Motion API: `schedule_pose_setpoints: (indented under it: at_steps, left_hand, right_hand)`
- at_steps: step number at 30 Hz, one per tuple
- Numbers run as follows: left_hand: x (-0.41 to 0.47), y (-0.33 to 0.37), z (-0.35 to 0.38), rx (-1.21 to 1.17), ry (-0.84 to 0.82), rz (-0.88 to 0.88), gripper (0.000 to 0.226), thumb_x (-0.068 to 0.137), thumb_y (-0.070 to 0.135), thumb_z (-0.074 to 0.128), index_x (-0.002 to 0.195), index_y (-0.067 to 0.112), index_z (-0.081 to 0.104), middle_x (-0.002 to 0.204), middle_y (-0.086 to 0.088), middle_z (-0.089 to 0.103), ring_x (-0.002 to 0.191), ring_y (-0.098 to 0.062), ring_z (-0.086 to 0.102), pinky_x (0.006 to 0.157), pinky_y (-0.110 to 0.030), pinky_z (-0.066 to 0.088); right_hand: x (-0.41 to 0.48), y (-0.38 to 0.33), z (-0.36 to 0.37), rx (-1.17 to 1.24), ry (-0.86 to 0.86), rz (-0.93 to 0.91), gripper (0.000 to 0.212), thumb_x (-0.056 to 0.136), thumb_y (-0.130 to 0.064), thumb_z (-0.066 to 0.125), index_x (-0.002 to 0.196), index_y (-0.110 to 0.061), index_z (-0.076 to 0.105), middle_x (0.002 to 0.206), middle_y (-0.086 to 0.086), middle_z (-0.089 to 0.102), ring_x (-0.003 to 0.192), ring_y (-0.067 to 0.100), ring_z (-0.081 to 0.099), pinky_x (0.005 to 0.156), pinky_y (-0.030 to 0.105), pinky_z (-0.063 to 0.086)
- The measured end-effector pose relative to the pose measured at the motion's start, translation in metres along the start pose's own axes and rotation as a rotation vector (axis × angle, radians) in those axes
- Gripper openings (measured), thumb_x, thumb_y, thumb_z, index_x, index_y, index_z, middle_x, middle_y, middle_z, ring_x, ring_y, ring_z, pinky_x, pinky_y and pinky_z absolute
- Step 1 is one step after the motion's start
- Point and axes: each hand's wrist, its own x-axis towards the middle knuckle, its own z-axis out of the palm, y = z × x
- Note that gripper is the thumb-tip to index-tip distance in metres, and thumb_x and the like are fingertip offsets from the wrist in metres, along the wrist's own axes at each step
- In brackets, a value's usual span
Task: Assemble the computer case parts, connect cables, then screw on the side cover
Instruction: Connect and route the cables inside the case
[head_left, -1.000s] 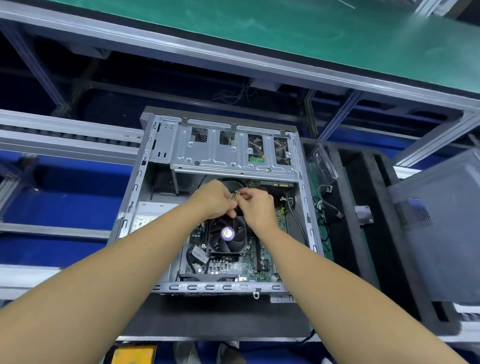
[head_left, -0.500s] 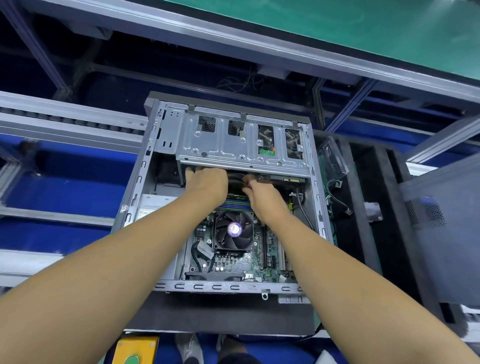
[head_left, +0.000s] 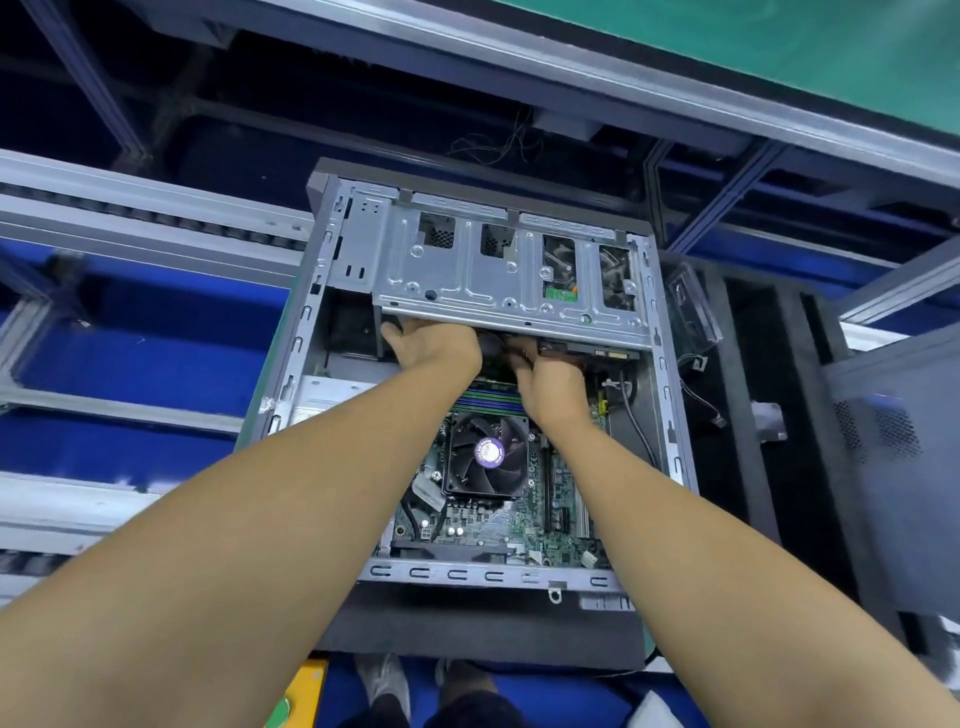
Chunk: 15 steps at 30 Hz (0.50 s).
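Narrow gap beneath drive cage (head_left: 467, 275), above motherboard (head_left: 519, 525)

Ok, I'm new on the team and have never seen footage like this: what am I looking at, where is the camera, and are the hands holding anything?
No robot here: a person works bare-handed, filmed by one wide-angle camera on their head, looking down. In front lies an open computer case, showing its motherboard and cooling fan. The left hand and right hand reach under the metal drive cage at the far end. Their fingertips are hidden, so what they hold cannot be told.
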Motion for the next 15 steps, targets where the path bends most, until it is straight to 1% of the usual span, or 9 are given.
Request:
schedule_pose_setpoints:
  at_steps: [1, 3, 4, 6, 7, 9, 10, 12, 15]
  left_hand:
    - [0.001, -0.001, -0.001, 0.004, 0.025, 0.037, 0.036, 0.106, 0.031, 0.025, 0.112, 0.017, 0.057, 0.121, 0.001, 0.062, 0.111, -0.020, 0.051, 0.102, -0.034, 0.030]
    - [-0.005, -0.002, 0.002, -0.019, 0.088, 0.127, 0.039, 0.107, 0.025, 0.026, 0.144, 0.018, 0.039, 0.141, -0.003, 0.052, 0.109, -0.020, 0.048, 0.097, -0.033, 0.032]
    - [-0.008, -0.001, 0.003, 0.008, 0.113, 0.149, 0.042, 0.107, 0.023, 0.027, 0.149, 0.020, 0.030, 0.145, -0.003, 0.048, 0.111, -0.020, 0.048, 0.095, -0.032, 0.032]
    - [-0.011, -0.002, 0.003, 0.142, 0.121, 0.175, 0.033, 0.106, 0.019, 0.031, 0.138, 0.020, 0.037, 0.136, -0.002, 0.053, 0.110, -0.020, 0.053, 0.095, -0.030, 0.032]
    - [-0.006, -0.003, 0.002, 0.223, 0.103, 0.169, 0.019, 0.105, 0.015, 0.033, 0.118, 0.020, 0.046, 0.123, -0.001, 0.057, 0.101, -0.012, 0.054, 0.098, -0.031, 0.030]
    - [-0.003, -0.002, 0.003, 0.358, 0.133, 0.056, 0.022, 0.103, 0.010, 0.036, 0.084, 0.019, 0.043, 0.110, -0.008, 0.061, 0.079, 0.010, 0.039, 0.112, -0.041, 0.016]
    - [0.002, -0.006, 0.003, 0.420, 0.117, 0.053, 0.024, 0.103, 0.011, 0.037, 0.080, 0.015, 0.042, 0.113, -0.012, 0.060, 0.077, 0.010, 0.035, 0.114, -0.044, 0.010]
    - [0.000, -0.007, -0.003, 0.455, 0.101, 0.139, 0.019, 0.103, 0.014, 0.038, 0.085, 0.020, 0.038, 0.115, -0.006, 0.054, 0.095, -0.002, 0.044, 0.103, -0.031, 0.027]
    - [-0.003, -0.004, -0.007, 0.546, 0.081, 0.166, 0.011, 0.101, 0.013, 0.044, 0.095, 0.020, 0.038, 0.103, 0.005, 0.052, 0.102, -0.017, 0.048, 0.092, -0.022, 0.033]
  right_hand:
    - [0.001, 0.000, 0.001, 0.001, -0.008, 0.013, 0.047, 0.110, -0.036, 0.042, 0.114, 0.002, 0.069, 0.094, 0.024, 0.072, 0.087, 0.039, 0.069, 0.071, 0.038, 0.052]
    - [0.003, 0.000, 0.003, 0.009, -0.031, 0.037, 0.052, 0.110, -0.040, 0.041, 0.107, 0.005, 0.068, 0.093, 0.025, 0.072, 0.088, 0.039, 0.069, 0.064, 0.034, 0.041]
    - [0.004, 0.001, 0.003, 0.015, -0.042, 0.044, 0.053, 0.110, -0.041, 0.041, 0.105, 0.005, 0.067, 0.093, 0.024, 0.072, 0.088, 0.039, 0.069, 0.063, 0.033, 0.037]
    - [0.005, 0.001, 0.003, 0.030, -0.055, 0.059, 0.053, 0.110, -0.042, 0.041, 0.102, 0.004, 0.067, 0.088, 0.023, 0.069, 0.086, 0.038, 0.068, 0.062, 0.031, 0.035]
    - [0.005, 0.001, 0.003, 0.029, -0.057, 0.063, 0.053, 0.110, -0.041, 0.041, 0.101, 0.004, 0.067, 0.083, 0.021, 0.067, 0.086, 0.038, 0.069, 0.062, 0.032, 0.037]
    - [0.003, -0.001, 0.001, 0.024, -0.055, 0.050, 0.050, 0.110, -0.039, 0.042, 0.102, 0.004, 0.067, 0.078, 0.019, 0.064, 0.085, 0.039, 0.069, 0.062, 0.034, 0.042]
    - [0.003, -0.001, 0.000, 0.024, -0.057, 0.034, 0.047, 0.109, -0.037, 0.043, 0.108, 0.003, 0.068, 0.082, 0.020, 0.068, 0.085, 0.039, 0.069, 0.065, 0.036, 0.047]
    - [0.001, -0.002, -0.002, 0.002, -0.066, -0.011, 0.040, 0.109, -0.033, 0.043, 0.124, -0.003, 0.065, 0.091, 0.022, 0.071, 0.085, 0.038, 0.069, 0.070, 0.038, 0.053]
    - [0.001, -0.003, -0.006, -0.045, -0.079, -0.033, 0.039, 0.110, -0.032, 0.041, 0.134, -0.008, 0.060, 0.091, 0.020, 0.072, 0.083, 0.036, 0.069, 0.069, 0.037, 0.052]
